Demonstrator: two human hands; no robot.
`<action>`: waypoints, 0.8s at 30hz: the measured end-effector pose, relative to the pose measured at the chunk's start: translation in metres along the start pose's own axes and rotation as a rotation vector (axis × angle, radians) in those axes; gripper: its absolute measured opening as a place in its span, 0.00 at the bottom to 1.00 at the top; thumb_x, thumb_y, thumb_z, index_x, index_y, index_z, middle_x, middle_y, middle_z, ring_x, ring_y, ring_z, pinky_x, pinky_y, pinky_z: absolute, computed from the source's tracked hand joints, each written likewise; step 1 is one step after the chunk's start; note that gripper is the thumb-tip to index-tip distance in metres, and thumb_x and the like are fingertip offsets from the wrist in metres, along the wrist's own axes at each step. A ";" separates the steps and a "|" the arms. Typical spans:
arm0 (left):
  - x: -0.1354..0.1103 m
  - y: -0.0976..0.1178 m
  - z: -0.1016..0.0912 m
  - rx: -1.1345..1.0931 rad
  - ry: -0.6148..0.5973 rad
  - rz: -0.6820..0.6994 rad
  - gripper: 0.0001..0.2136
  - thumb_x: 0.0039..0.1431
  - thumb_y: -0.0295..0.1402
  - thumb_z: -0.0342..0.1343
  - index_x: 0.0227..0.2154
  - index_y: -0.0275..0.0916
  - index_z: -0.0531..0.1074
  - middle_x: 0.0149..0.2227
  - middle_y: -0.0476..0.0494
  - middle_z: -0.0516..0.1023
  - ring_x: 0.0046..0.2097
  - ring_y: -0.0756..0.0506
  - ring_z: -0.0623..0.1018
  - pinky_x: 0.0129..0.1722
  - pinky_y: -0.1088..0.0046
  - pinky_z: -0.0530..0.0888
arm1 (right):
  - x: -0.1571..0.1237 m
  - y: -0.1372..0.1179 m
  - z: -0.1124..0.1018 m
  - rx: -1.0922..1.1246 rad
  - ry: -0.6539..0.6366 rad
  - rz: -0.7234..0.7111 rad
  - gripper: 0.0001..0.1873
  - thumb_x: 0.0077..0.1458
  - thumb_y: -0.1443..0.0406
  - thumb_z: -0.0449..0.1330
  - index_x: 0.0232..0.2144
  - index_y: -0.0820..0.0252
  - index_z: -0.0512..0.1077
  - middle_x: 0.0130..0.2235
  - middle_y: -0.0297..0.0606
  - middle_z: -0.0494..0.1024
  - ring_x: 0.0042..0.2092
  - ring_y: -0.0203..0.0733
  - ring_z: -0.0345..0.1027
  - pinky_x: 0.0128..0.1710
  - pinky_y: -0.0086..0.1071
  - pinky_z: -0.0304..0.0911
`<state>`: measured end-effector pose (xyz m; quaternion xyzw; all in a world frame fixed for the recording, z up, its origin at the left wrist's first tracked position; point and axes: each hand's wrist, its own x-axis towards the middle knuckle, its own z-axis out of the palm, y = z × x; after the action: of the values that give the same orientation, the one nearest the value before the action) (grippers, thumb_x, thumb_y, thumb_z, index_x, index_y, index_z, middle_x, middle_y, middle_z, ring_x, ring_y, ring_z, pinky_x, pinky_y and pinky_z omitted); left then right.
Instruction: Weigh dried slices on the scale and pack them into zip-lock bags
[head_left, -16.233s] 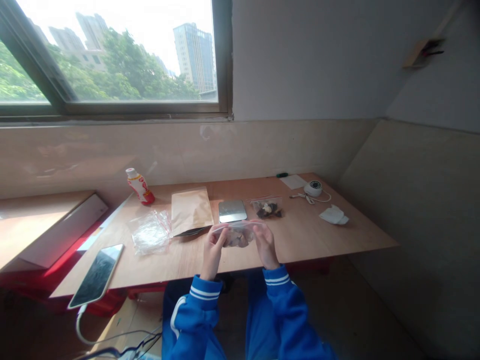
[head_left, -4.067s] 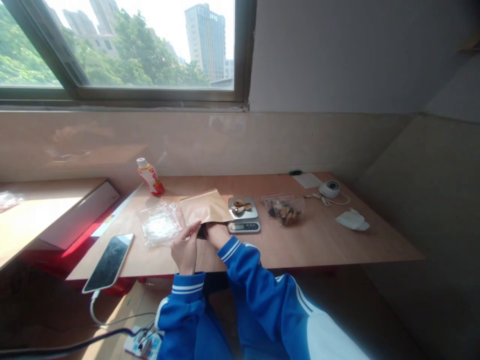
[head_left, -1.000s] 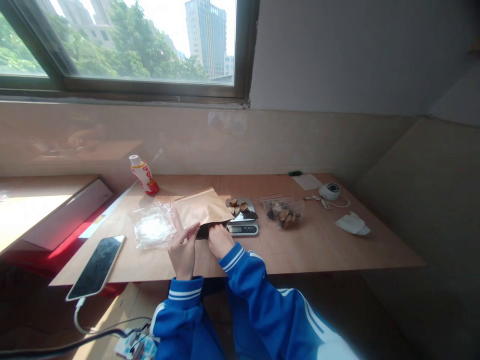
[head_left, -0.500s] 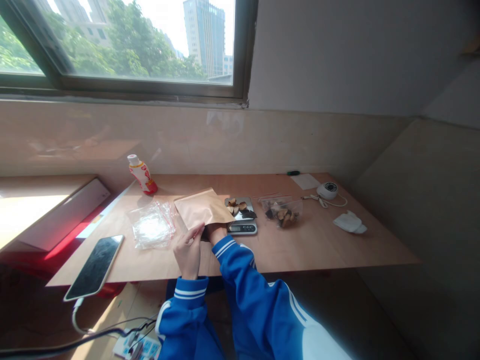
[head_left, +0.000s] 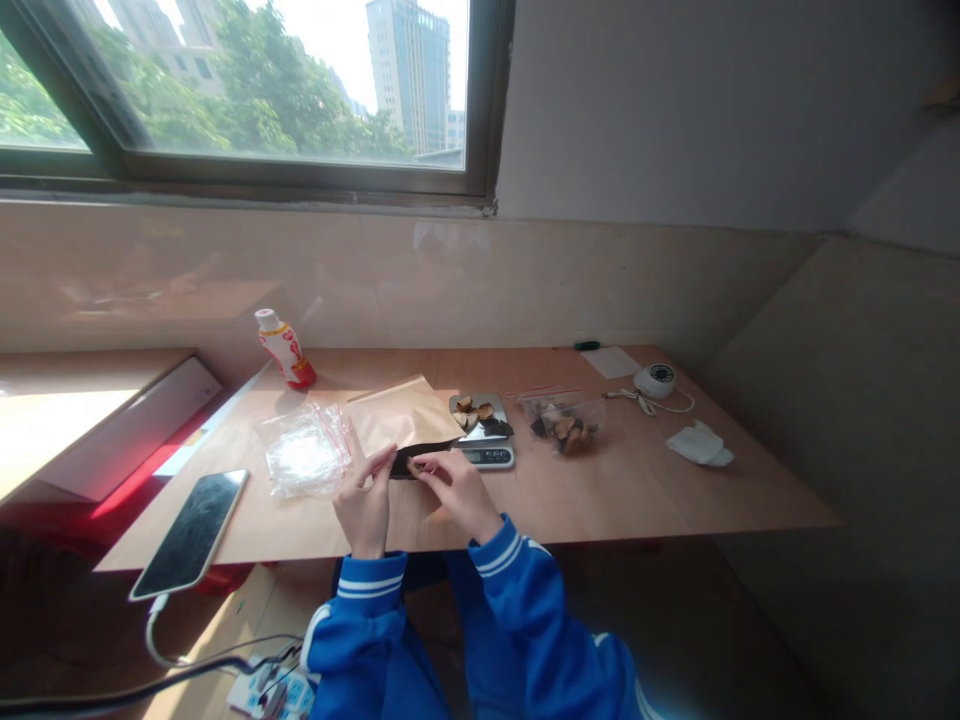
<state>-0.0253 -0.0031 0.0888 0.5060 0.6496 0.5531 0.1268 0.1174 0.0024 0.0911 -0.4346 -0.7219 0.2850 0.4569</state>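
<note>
Shifting back from the scale [head_left: 486,456], your right hand [head_left: 455,490] is pinching the dark edge [head_left: 420,460] of the paper bag [head_left: 397,415], which is running level rightward from your left hand [head_left: 365,505], also closing on it.

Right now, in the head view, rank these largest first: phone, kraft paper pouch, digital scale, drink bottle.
1. Phone and kraft paper pouch: they look alike, and the phone's nearness to the camera makes ranking them unsure.
2. Digital scale
3. Drink bottle
</note>
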 end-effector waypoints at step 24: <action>0.028 -0.073 -0.005 0.106 -0.261 0.066 0.16 0.49 0.30 0.46 0.40 0.41 0.73 0.45 0.44 0.76 0.51 0.42 0.72 0.52 0.64 0.66 | 0.032 0.122 -0.096 -0.225 0.354 0.150 0.16 0.56 0.65 0.48 0.40 0.61 0.74 0.43 0.44 0.77 0.45 0.44 0.69 0.46 0.39 0.63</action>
<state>-0.0788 0.0250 0.0399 0.6007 0.6390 0.4513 0.1650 0.2426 0.0876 0.0461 -0.5787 -0.6232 0.1551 0.5027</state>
